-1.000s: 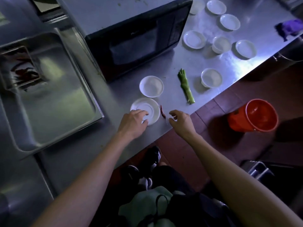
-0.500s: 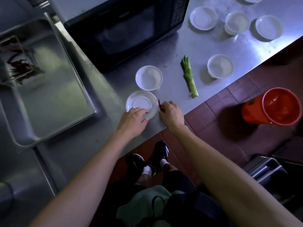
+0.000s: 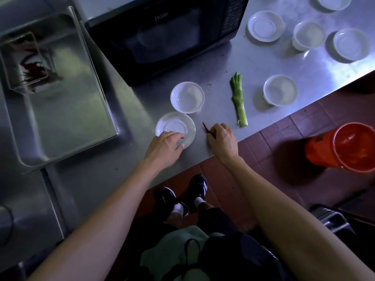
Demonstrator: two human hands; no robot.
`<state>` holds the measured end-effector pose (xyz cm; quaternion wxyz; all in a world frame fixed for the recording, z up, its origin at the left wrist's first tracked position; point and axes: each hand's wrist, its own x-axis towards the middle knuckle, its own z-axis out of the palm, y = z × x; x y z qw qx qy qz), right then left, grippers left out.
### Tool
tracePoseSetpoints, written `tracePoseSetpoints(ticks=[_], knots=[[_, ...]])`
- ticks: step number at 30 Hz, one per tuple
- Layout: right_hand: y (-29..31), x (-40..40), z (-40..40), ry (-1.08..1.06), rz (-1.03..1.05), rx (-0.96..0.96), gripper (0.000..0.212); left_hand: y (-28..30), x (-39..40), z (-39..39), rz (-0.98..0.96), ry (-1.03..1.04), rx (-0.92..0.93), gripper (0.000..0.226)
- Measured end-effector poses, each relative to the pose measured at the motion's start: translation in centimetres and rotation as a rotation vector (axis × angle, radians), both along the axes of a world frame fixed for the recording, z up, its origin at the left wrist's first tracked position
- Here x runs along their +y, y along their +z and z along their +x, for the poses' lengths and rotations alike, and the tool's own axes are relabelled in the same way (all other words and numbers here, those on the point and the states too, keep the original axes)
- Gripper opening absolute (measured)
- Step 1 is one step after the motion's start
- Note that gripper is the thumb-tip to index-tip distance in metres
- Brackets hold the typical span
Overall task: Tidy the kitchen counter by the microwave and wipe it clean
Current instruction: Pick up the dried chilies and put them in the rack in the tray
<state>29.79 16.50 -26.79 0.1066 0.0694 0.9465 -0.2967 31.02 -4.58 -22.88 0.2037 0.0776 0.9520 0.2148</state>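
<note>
On the steel counter (image 3: 253,63) in front of the black microwave (image 3: 162,35) lies a white saucer (image 3: 176,126). My left hand (image 3: 164,149) rests on its near rim, fingers over the edge. A thin red chili (image 3: 206,127) lies just right of the saucer, and my right hand (image 3: 222,139) pinches its near end. A white bowl (image 3: 187,97) stands behind the saucer. A green vegetable stalk (image 3: 239,100) lies to the right.
Several more white dishes (image 3: 280,90) (image 3: 265,25) sit at the back right. A large steel tray (image 3: 60,102) with a small container of red chilies (image 3: 30,65) fills the left. On the tiled floor to the right stands an orange bucket (image 3: 349,147).
My right hand has moved left onto the red chili and closed on its end. My left hand has stayed on the saucer's rim. The view has tilted down.
</note>
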Motion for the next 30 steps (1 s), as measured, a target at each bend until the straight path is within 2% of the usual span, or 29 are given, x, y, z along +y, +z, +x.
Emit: tracePoseSetpoints(ticks=[7,15,23,30], knots=[[1.6,0.7,-0.9,0.103,-0.068,0.119,0.010,1.2,0.3,-0.7,-0.033,0.054,0.023,0.037],[4.4,-2.6,-2.3,0.219,-0.174,0.217,0.013,3.7,-1.7,-1.0,-0.033,0.165,0.093,0.035],[6.1,-8.7,-5.6,0.369,-0.236,0.281,0.011,5.8,-8.5,-1.4,-0.046,0.302,0.195,0.033],[7.7,-17.2,-8.6,0.471,-0.218,0.330,0.011,6.1,-17.0,-2.1,-0.031,0.421,0.205,0.032]])
